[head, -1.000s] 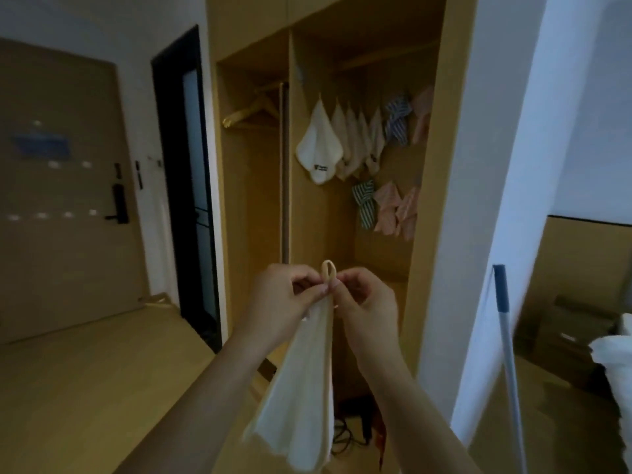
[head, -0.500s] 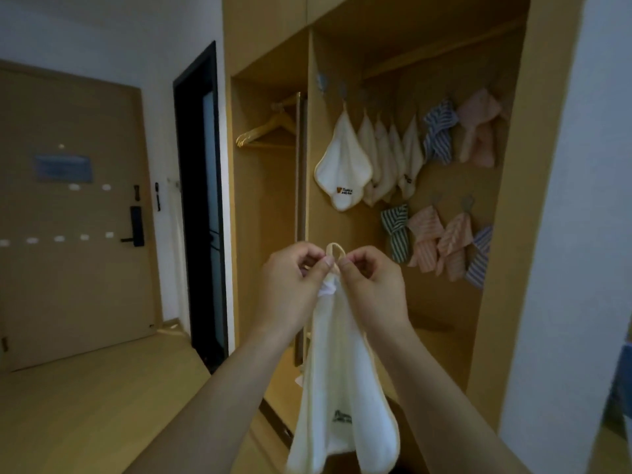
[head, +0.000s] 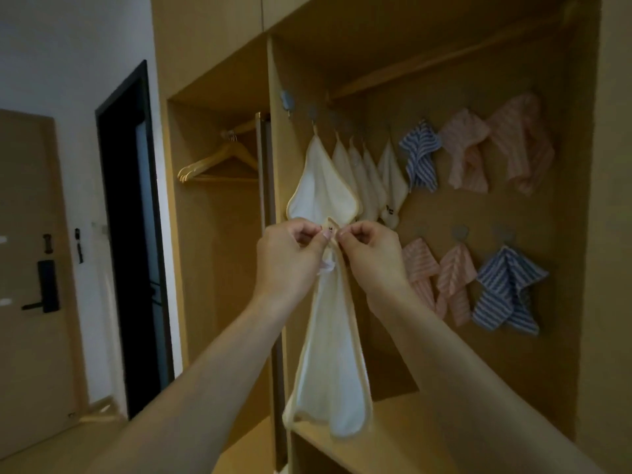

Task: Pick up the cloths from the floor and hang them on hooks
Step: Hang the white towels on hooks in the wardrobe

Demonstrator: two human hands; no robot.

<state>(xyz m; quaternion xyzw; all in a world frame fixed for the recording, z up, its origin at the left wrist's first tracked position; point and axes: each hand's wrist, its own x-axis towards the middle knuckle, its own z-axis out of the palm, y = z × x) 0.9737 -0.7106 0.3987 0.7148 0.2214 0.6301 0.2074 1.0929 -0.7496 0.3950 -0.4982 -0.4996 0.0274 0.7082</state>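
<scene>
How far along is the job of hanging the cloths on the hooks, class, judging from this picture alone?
Done: a row of white cloths and several striped cloths already hang inside the wardrobe. In hand: the left hand and right hand pinch the loop of a cream-edged cloth between them. Left: getting that loop onto a hook; the leftmost hook looks free. The floor is mostly out of view.

Your left hand (head: 290, 258) and right hand (head: 372, 254) meet in front of the wardrobe (head: 581, 234), pinching the top of a cloth (head: 330, 354) that hangs down between your forearms. Behind your hands, a row of cloths (head: 359, 179) hangs on hooks (head: 312, 115) along the wardrobe's side and back panels, with a lower row (head: 455, 278) to your right. Hangers (head: 219, 162) sit in the compartment to the left, and the door (head: 30, 268) stands farther left.
</scene>
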